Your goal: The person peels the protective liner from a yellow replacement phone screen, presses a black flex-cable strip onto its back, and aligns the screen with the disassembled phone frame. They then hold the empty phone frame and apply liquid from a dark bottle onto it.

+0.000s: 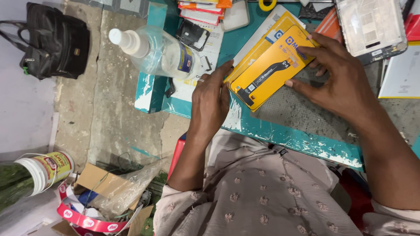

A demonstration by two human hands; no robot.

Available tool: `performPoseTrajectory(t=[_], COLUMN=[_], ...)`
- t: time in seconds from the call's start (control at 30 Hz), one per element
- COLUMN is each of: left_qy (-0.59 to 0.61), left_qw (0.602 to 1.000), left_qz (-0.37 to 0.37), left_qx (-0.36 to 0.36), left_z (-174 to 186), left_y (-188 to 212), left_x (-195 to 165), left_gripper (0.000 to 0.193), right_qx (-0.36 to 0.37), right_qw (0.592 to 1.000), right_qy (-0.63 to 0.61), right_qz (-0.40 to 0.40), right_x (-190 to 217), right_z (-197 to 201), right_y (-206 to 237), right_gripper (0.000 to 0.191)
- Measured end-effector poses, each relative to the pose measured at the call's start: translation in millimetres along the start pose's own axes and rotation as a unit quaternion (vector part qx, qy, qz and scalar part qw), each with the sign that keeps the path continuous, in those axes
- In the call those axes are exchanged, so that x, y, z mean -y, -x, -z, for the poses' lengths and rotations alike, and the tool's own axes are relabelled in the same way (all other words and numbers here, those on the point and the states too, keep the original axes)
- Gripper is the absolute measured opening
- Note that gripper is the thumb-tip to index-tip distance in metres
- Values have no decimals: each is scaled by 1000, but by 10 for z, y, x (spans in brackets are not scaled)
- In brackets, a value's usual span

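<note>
A flat yellow package (271, 65) with a black flex cable printed or mounted on it lies tilted on the worn teal workbench (280, 133). My left hand (210, 102) presses flat against the package's lower left edge, a ring on one finger. My right hand (334, 76) grips its right side, fingers curled over the top edge and thumb on the front. A second yellow package (258, 43) sits beneath it, partly covered.
A clear spray bottle (159, 52) lies at the bench's left end beside a small black part (192, 34). A phone back panel (372, 26) rests at top right, small boxes (203, 11) at top. Below left: a black bag (54, 41), a white jar (43, 170), a box of scraps (109, 196).
</note>
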State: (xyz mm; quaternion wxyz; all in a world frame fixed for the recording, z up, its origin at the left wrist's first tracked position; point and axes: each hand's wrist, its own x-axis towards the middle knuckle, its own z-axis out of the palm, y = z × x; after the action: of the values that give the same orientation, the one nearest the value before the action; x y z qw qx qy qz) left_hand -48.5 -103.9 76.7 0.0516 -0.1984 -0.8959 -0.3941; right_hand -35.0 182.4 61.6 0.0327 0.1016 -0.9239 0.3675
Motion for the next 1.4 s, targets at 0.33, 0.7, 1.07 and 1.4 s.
performPoseTrajectory(t=[0.33,0.7,1.07,1.4], left_qy=[20,-97,-124,-15], left_qw=[999,995,989,997], left_qz=[10,-7,60,24], left_qx=[26,9,52,70], left_z=[-2,-223,-341,-394], left_y=[-50,-515,-679,-694], left_x=[-2,100,142,173], left_gripper=[51,50,41,28], right_qx=[2,11,27,28], right_qw=[999,997,995,996], right_qy=[-6,51,59,47], right_qz=[-47,-51,-78,-74], right_x=[-107,-63,13,-12], right_z=[47,59,84,82], right_y=[90,119,122,130], right_gripper=[65,66,65,62])
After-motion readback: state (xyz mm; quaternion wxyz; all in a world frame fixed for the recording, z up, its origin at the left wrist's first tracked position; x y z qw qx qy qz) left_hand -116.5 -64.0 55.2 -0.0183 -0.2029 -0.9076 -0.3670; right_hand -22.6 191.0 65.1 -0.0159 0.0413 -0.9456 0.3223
